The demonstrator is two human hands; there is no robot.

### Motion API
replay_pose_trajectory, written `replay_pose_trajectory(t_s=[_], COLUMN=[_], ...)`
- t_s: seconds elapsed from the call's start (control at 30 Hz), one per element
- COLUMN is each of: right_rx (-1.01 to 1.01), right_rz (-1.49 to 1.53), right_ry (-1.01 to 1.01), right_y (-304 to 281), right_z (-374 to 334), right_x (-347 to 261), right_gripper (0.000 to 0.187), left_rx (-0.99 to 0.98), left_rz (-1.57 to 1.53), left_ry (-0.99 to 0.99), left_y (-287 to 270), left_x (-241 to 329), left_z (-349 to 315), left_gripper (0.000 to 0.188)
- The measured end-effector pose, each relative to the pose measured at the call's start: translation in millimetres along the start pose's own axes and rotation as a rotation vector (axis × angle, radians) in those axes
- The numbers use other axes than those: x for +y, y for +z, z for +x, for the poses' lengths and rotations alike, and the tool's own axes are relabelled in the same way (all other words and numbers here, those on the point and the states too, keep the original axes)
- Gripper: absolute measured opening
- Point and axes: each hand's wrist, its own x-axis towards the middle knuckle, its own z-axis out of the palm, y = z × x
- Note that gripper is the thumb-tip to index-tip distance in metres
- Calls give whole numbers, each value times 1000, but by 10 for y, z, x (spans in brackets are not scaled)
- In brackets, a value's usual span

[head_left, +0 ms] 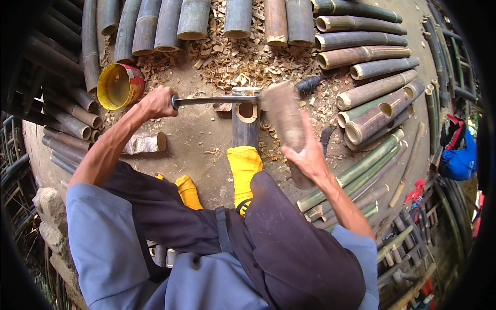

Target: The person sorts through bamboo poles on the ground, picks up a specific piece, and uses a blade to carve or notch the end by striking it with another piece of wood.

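My left hand (159,102) is closed round the dark handle of a long knife (212,100), its blade pointing right across a bamboo section (245,132). That section has an oval hole cut in its upper side, and my yellow-socked foot (243,163) presses on its near end. In my right hand (306,155) is a thick wooden mallet (284,113), blurred by motion, its head close to the blade's tip. Whether mallet and blade touch, I cannot tell.
Cut bamboo sections (194,20) stand in a row at the far side, with more stacked right (367,54) and left. Wood chips (232,59) cover the ground beyond the work. A yellow-red tin (116,87) lies tipped at left, near a short log (147,143).
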Motion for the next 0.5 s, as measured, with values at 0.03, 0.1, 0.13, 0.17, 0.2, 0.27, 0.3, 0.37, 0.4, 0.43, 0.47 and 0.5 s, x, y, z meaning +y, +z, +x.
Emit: replay_pose_trajectory(t_s=[0.03,0.1,0.13,0.17,0.2,0.27,0.3,0.37,0.4,0.43,0.47,0.5], right_rx=[11,-30,-56,55,188,458,620,363,94,4,16,2], right_rz=[-93,-62,-47,4,43,122,162,153,-62,77,102,134], right_ry=[-160,-119,-100,-173,-283,-497,-495,-287,-132,-24,-10,-3], right_y=[-49,-220,-297,-276,-211,-94,30,223,194,159,51,-77], right_z=[30,90,86,35,39,41,30,11,0,-55,-82,-101], right_x=[130,-51,-198,-372,-388,-402,-295,75,174,236,198,118], right_gripper=[98,100,101,95,95,93,97,102,102,103,105,106], left_rx=[-15,-40,-47,-55,-48,-35,-65,-88,-95,-136,-144,-154], left_rz=[14,26,22,15,13,6,33,21,13,-3,-3,-7], left_ry=[22,22,15,3,-8,-25,-14,6,9,2,23,16], left_y=[-18,-22,-18,-16,-10,7,-6,-39,-54,-5,-20,-8], left_x=[25,-17,-47,-70,-94,-120,-106,-29,-19,-147,-193,-234], left_z=[59,73,62,35,7,-30,30,97,104,158,224,192], left_gripper=[24,23,23,23,23,23,25,25,25,26,26,26])
